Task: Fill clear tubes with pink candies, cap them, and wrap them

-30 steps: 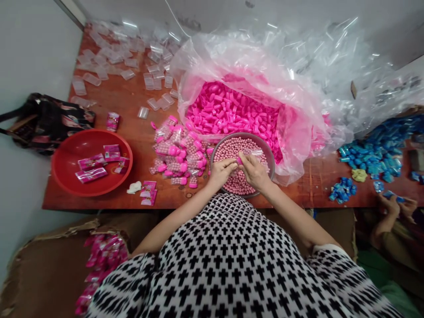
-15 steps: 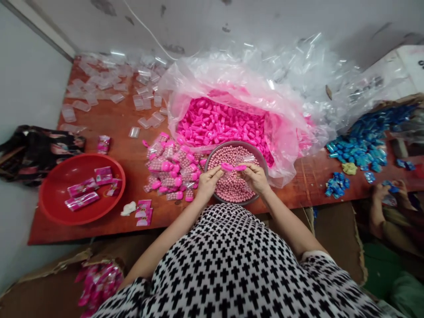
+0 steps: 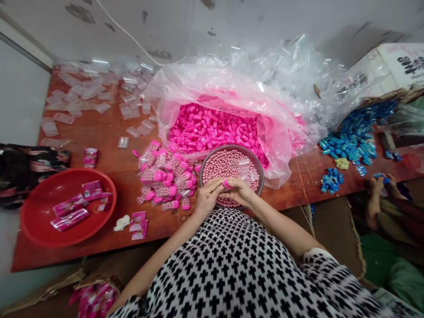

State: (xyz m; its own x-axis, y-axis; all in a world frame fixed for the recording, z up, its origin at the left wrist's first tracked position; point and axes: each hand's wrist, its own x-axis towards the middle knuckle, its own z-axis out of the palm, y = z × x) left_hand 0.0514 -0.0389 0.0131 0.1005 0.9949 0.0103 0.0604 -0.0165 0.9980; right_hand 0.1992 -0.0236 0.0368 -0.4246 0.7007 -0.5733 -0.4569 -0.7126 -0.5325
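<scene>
Over the near side of a grey bowl (image 3: 261,181) full of pink beads (image 3: 220,162), my hands meet around a small bright pink plastic cap (image 3: 227,183). My left hand (image 3: 208,195) has its fingers closed at the cap's left side. From the right, my right hand (image 3: 241,192) pinches the same cap between thumb and fingers. Both hands partly cover it, so its full shape is hidden. Small clear containers (image 3: 244,167) lie on the beads just beyond my right hand. Left of the bowl is a heap of bead-filled clear containers with pink caps (image 3: 165,176).
Behind the bowl lies an open plastic bag (image 3: 278,154) of pink caps (image 3: 212,126). A red basin (image 3: 36,229) with pink packets stands at left. Empty clear containers (image 3: 79,95) are scattered behind. At right are blue packets (image 3: 357,143) and another person's hands (image 3: 377,187).
The pink piece was stretched flat between my hands; now it looks folded together. My hands have come closer to each other and lower, towards my body. The view has shifted somewhat.
</scene>
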